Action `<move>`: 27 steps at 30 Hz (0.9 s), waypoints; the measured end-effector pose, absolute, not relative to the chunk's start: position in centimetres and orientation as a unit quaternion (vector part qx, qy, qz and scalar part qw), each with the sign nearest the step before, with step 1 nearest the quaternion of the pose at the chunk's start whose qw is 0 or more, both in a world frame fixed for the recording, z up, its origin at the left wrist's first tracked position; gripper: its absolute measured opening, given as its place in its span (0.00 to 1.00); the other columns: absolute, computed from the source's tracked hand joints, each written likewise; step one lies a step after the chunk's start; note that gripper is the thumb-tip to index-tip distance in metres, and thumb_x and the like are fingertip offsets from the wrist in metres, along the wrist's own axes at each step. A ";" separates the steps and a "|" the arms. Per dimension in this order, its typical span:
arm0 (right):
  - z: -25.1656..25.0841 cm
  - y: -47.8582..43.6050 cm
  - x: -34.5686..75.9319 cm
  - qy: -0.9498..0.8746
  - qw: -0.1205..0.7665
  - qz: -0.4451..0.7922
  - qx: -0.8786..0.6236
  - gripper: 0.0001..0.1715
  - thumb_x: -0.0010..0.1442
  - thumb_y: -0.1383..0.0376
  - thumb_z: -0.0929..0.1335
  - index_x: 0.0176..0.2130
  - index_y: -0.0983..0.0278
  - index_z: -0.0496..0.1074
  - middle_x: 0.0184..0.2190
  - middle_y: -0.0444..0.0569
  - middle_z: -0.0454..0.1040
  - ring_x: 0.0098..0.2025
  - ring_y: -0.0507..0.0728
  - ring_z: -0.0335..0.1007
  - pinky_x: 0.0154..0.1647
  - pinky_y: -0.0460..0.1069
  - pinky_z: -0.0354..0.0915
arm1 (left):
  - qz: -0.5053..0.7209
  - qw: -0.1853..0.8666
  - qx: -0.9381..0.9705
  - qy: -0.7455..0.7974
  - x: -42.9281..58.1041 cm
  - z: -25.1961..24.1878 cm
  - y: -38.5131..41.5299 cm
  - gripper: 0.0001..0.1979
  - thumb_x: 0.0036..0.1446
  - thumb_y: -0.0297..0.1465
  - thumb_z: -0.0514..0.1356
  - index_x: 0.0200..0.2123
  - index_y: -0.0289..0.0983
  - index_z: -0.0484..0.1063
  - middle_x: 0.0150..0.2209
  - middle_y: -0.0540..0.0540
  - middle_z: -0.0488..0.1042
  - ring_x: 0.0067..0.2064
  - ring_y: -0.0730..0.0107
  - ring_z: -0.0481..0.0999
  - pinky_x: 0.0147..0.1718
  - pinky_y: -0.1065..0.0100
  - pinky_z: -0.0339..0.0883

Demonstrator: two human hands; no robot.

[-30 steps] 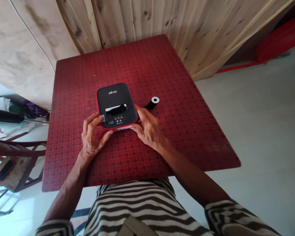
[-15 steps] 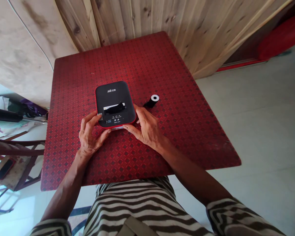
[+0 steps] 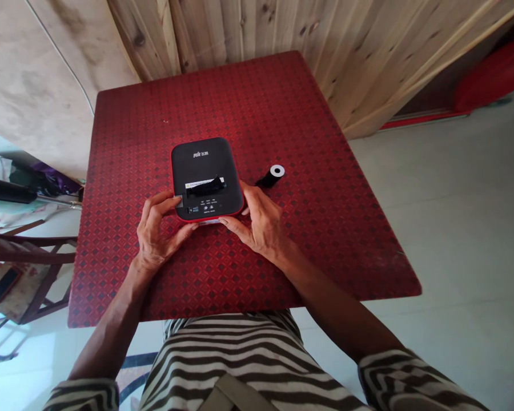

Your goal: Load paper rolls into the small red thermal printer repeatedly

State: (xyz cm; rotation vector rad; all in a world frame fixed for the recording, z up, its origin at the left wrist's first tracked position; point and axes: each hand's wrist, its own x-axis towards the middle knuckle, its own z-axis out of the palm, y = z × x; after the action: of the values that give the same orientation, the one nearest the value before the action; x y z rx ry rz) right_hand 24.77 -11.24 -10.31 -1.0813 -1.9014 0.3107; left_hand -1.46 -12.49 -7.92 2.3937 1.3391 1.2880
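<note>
Risk: uneven push, L hand (image 3: 156, 233) vs R hand (image 3: 263, 221), could skew the device (image 3: 205, 171) on the counter (image 3: 346, 240) &, if it slid R, R knuckles might knock the roll (image 3: 272, 177) just beyond. Device sits btwn both hands, slightly fwd: L fingers + thumb pinch its near-L corner, a fingertip at the grey tab (image 3: 179, 204); R pinch near-R corner.
</note>
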 end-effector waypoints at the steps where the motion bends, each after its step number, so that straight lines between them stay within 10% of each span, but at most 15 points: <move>1: -10.3 -11.3 24.8 -0.766 0.451 0.134 -0.439 0.39 0.72 0.46 0.71 0.69 0.66 0.66 0.57 0.64 0.81 0.57 0.68 0.82 0.58 0.65 0.81 | 0.425 0.061 0.786 0.444 -1.5 -7.9 -12.5 0.30 0.63 0.40 0.74 0.64 0.41 0.71 0.59 0.40 0.76 0.58 0.60 0.80 0.51 0.61 0.86; 8: -9.8 -11.2 24.7 -0.739 0.456 0.188 -0.459 0.36 0.71 0.42 0.70 0.65 0.61 0.69 0.54 0.59 0.82 0.54 0.65 0.82 0.56 0.63 0.81 | 0.410 0.047 0.790 0.454 -1.8 -8.0 -12.2 0.27 0.64 0.44 0.73 0.60 0.41 0.72 0.57 0.40 0.78 0.60 0.57 0.81 0.59 0.51 0.83; 16: -9.7 -11.0 25.0 -0.724 0.479 0.183 -0.462 0.37 0.69 0.39 0.70 0.63 0.61 0.71 0.50 0.57 0.83 0.45 0.62 0.83 0.41 0.58 0.82 | 0.426 0.037 0.792 0.435 -1.5 -8.8 -12.2 0.30 0.64 0.40 0.72 0.64 0.41 0.68 0.58 0.39 0.76 0.56 0.60 0.80 0.48 0.62 0.85; 20: -6.3 -9.5 24.9 -0.750 0.471 0.091 -0.456 0.22 0.75 0.51 0.68 0.59 0.62 0.76 0.50 0.57 0.84 0.49 0.63 0.81 0.51 0.60 0.80 | 0.413 0.030 0.795 0.444 -1.5 -8.9 -12.4 0.30 0.66 0.40 0.71 0.66 0.41 0.67 0.58 0.39 0.76 0.57 0.60 0.79 0.49 0.63 0.84; 27: -1.6 -2.9 20.0 -0.902 0.136 0.064 -0.404 0.12 0.72 0.73 0.68 0.42 0.66 0.83 0.42 0.57 0.85 0.46 0.63 0.82 0.52 0.59 0.77 | 0.406 0.019 0.798 0.446 -1.6 -8.9 -12.6 0.30 0.67 0.40 0.70 0.67 0.42 0.66 0.57 0.39 0.75 0.58 0.59 0.79 0.51 0.61 0.85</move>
State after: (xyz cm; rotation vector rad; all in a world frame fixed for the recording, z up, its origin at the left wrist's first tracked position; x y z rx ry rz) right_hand 20.04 -2.94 -1.59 -1.1704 -2.6124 0.1842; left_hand -1.59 -12.65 -8.87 2.4775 1.3836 1.2593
